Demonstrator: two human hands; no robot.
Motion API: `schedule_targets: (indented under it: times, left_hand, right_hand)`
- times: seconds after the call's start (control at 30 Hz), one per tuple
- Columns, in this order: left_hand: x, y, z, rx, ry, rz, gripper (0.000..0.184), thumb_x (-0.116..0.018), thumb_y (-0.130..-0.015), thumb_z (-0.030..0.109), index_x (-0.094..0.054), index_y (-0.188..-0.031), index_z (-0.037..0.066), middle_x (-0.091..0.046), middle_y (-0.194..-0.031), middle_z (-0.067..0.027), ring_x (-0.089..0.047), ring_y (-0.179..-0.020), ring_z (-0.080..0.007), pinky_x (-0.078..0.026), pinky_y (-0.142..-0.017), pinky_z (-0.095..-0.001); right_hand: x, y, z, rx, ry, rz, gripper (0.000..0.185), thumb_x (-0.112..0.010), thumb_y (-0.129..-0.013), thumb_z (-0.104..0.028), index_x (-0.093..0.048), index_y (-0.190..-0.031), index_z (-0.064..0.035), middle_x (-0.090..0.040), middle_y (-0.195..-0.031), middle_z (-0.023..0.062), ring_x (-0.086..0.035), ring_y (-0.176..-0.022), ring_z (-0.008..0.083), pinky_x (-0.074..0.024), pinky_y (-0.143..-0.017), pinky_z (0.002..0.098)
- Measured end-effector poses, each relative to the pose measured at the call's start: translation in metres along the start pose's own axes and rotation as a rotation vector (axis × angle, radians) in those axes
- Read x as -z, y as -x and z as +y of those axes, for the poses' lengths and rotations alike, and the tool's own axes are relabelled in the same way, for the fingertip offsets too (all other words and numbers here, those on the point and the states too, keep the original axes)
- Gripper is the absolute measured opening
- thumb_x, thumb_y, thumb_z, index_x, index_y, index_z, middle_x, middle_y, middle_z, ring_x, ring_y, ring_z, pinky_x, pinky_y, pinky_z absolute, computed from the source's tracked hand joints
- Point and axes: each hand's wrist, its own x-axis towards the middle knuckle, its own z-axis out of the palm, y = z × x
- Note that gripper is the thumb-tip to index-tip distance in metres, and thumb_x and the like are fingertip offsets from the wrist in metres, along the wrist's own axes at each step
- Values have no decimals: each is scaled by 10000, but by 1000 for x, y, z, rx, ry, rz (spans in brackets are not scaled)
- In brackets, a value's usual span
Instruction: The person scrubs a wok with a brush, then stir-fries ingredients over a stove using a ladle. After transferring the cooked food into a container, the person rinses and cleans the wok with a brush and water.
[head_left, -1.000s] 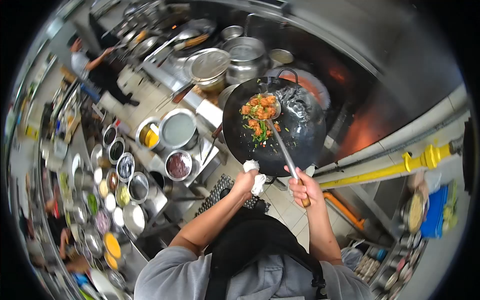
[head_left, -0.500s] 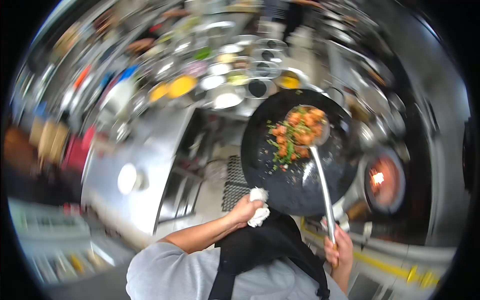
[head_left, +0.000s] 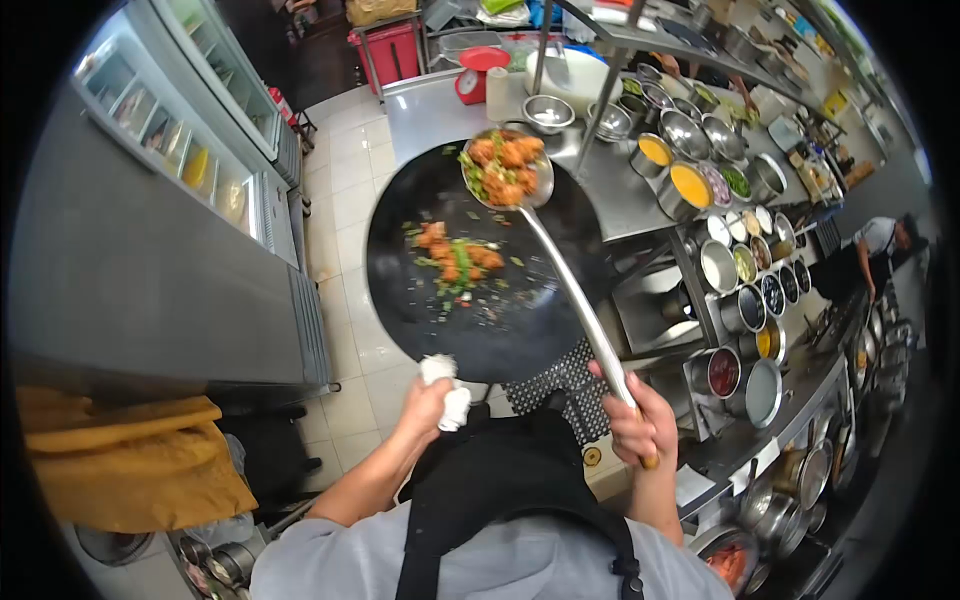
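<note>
A large black wok [head_left: 400,290] is held out in front of me, off the stove. My left hand [head_left: 424,402] is closed around a folded white cloth [head_left: 446,392] at the wok's near edge; any handle under it is hidden. In my right hand [head_left: 643,418] is the long handle of a metal ladle [head_left: 572,282], gripped near its end. The ladle's round bowl is heaped with orange-brown fried pieces [head_left: 508,170] and chopped greens, above the wok's far side. More fried pieces [head_left: 462,258] with green bits lie in the wok.
Ahead is a steel counter [head_left: 420,110] with a red scale [head_left: 480,72] and metal bowls [head_left: 548,114]. Several ingredient pots [head_left: 752,308] line the right side. Glass-door fridges [head_left: 165,145] stand left. A co-worker [head_left: 878,250] is far right. A yellow-brown cloth [head_left: 130,465] hangs lower left.
I have turned with the wok away from the lit burner, towards the steel counter and fridges. The ladle bowl has risen with fried pieces in it, leaving fewer in the wok.
</note>
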Motion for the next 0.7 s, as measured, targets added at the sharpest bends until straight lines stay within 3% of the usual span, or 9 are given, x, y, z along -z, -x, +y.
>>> schedule_targets:
  times: [0.17,0.23,0.37,0.43,0.47,0.57,0.6,0.63,0.7]
  left_hand:
    - [55,-9,-4,-152,209,282,168,-493,-856,49,-569,-998,0,-610,-741,-81,-616,-545,-199,-516,-443,-357]
    - [79,-5,-14,-157,269,354,165,-495,-859,54,-565,-1000,4,-609,-737,-82,-606,-529,-202,-507,-429,-361]
    - [90,28,-31,-164,410,532,182,-506,-849,35,-564,-1017,-5,-625,-773,-83,-629,-574,-192,-524,-474,-345]
    - [86,41,-42,-175,453,606,160,-504,-862,48,-558,-1006,2,-615,-746,-79,-616,-538,-198,-503,-426,-352]
    - [83,48,-47,-175,485,646,155,-503,-865,57,-556,-1002,5,-610,-735,-78,-614,-535,-200,-499,-419,-353]
    - [72,60,-69,-167,566,720,122,-508,-871,85,-559,-957,17,-599,-690,-77,-598,-503,-201,-479,-392,-352]
    - [67,63,-76,-166,601,750,105,-511,-869,86,-561,-935,20,-595,-677,-75,-590,-490,-200,-474,-387,-352]
    - [60,65,-81,-162,635,781,90,-514,-868,87,-562,-912,24,-591,-665,-73,-581,-477,-199,-470,-383,-351]
    - [44,74,-92,-157,675,812,77,-512,-870,90,-559,-878,29,-583,-645,-68,-559,-444,-200,-456,-368,-350]
  right_hand:
    - [-16,-80,-42,-61,100,-17,495,-376,-1079,-282,-274,-1493,-32,-481,-795,58,-388,-449,28,-334,-299,189]
    - [-12,-106,-63,-17,237,43,460,-404,-1072,-272,-359,-1459,-28,-491,-802,54,-377,-451,27,-330,-309,180]
    - [14,-153,-98,90,676,184,348,-477,-1049,-230,-508,-1337,-37,-524,-763,51,-379,-448,37,-328,-320,188]
    - [30,-176,-103,216,1102,484,268,-531,-1029,-227,-569,-1247,-74,-517,-709,21,-401,-436,44,-338,-326,212]
    - [45,-185,-108,246,1241,506,200,-556,-1018,-229,-612,-1156,-94,-511,-656,-7,-413,-414,51,-348,-331,233]
    - [89,-194,-122,254,1609,519,238,-553,-1008,-212,-628,-1167,-50,-491,-544,-35,-467,-402,71,-351,-337,265]
    - [105,-195,-129,210,1680,555,298,-571,-985,-213,-613,-1208,-19,-537,-530,22,-522,-413,109,-399,-374,318]
    - [116,-192,-131,356,2001,529,350,-574,-968,-219,-598,-1238,3,-630,-617,160,-629,-487,258,-483,-482,392]
    - [129,-184,-135,520,2168,485,405,-573,-957,-224,-569,-1284,15,-659,-750,274,-675,-676,416,-525,-638,457]
